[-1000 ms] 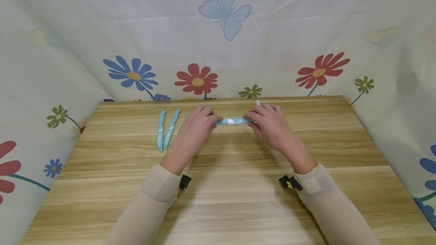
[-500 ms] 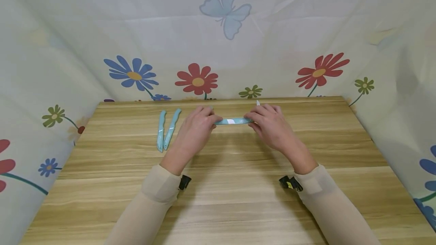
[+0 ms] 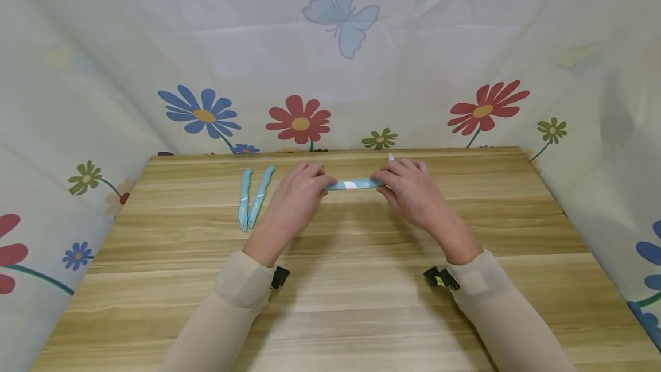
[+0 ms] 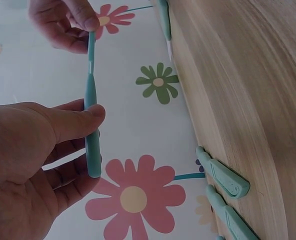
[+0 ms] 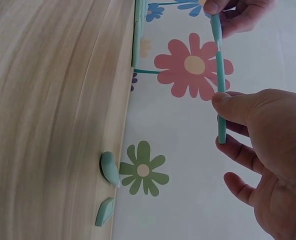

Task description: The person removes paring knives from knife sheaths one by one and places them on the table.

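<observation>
No change this half-second: fingers of the left hand [image 3: 296,194] pinch the knife handle [image 4: 90,90], those of the right hand [image 3: 410,194], at three o'clock, its sheath [image 3: 366,183], seemingly stalled!

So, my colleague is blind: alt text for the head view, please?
A person's left hand and right hand hold a light-blue sheathed knife crosswise between them over a wood-grain table. Two matching knives lie at left, handles pointing away; behind hangs a backdrop printed with flowers and a butterfly.

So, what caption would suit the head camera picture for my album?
Left hand and right hand hold a turquoise knife, white blade partly showing, above a wooden table.
</observation>
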`<state>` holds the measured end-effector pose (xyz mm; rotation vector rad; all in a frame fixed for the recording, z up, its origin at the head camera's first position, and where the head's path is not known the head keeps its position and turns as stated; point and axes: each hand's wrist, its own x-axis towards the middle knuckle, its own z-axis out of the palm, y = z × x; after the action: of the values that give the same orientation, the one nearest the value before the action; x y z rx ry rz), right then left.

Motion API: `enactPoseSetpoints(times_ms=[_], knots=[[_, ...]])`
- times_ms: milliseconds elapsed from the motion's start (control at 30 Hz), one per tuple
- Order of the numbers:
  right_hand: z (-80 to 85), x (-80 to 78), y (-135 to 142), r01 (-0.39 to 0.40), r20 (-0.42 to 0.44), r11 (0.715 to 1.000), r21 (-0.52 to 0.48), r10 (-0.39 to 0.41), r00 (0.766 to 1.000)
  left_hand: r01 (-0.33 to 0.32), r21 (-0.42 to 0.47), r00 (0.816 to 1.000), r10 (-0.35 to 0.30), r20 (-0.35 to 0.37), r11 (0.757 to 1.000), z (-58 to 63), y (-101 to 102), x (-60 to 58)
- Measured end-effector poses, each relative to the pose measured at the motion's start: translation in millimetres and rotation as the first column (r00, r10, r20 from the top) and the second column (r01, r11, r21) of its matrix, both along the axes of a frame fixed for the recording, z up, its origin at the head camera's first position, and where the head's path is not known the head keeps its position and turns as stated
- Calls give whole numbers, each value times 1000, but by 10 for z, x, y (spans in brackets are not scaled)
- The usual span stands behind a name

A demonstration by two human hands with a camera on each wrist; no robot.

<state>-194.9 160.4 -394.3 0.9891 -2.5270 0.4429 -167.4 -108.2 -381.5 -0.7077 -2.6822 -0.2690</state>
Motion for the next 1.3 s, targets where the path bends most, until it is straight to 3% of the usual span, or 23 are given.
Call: enactPoseSetpoints(times_ms=[1300], knots=[[18, -41, 44, 14, 17, 1000, 5, -14, 1000, -4, 0, 1000, 4, 13, 1000, 27, -14, -27]])
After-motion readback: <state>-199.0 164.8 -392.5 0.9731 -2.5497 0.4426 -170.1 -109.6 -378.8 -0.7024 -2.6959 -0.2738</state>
